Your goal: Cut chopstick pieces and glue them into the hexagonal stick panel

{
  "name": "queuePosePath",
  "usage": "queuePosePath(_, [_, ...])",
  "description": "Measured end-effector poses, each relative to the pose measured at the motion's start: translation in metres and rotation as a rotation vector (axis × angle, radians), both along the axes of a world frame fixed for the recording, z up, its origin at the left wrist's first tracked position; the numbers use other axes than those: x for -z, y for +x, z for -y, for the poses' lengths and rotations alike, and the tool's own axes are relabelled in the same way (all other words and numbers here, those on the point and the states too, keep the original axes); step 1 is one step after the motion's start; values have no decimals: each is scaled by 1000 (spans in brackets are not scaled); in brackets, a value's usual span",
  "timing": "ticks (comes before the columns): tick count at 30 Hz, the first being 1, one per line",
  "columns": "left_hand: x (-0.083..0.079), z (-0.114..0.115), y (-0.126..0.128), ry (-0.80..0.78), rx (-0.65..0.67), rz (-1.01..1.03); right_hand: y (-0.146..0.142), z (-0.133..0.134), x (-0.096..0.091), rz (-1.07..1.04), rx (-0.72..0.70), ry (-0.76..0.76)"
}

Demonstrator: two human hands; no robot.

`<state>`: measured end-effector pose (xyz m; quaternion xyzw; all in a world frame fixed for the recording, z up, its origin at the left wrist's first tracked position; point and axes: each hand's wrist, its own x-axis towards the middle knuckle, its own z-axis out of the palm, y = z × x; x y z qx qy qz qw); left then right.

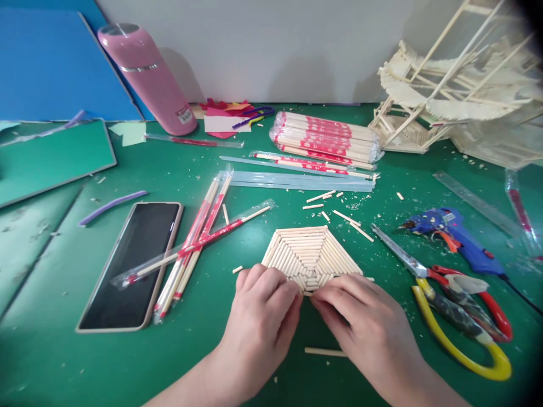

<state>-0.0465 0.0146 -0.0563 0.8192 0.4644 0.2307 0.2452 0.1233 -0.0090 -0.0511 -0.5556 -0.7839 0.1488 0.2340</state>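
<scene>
A fan-shaped panel of cut wooden chopstick pieces (311, 249) lies flat on the green table, its rows narrowing towards the near edge. My left hand (265, 308) is closed at the panel's near left edge, fingertips pinched together. From the other side, my right hand (360, 314) pinches at the near right edge. Between the two sets of fingertips shows a short chopstick piece (307, 293), whose ends are hidden by the fingers. Another cut chopstick (326, 351) lies on the table, closer to me, partly behind my right wrist.
Right: scissors (424, 277), red-handled pliers (479, 288), a blue glue gun (458, 232) and a stick structure (449, 96). Left: a phone (131, 265) under wrapped chopsticks (199, 237). Behind: glue sticks (297, 181), a chopstick bundle (324, 135) and a pink bottle (148, 79).
</scene>
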Motion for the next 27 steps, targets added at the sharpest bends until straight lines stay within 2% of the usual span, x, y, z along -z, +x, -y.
queuePosePath(11, [-1, 2, 3, 24, -21, -8, 0, 2, 8, -51, 22, 49])
queuePosePath(18, [2, 5, 10, 60, -76, -35, 4, 2, 16, -117, 46, 10])
queuePosePath(27, [4, 6, 14, 122, -30, -8, 4, 2, 18, -169, 106, -22])
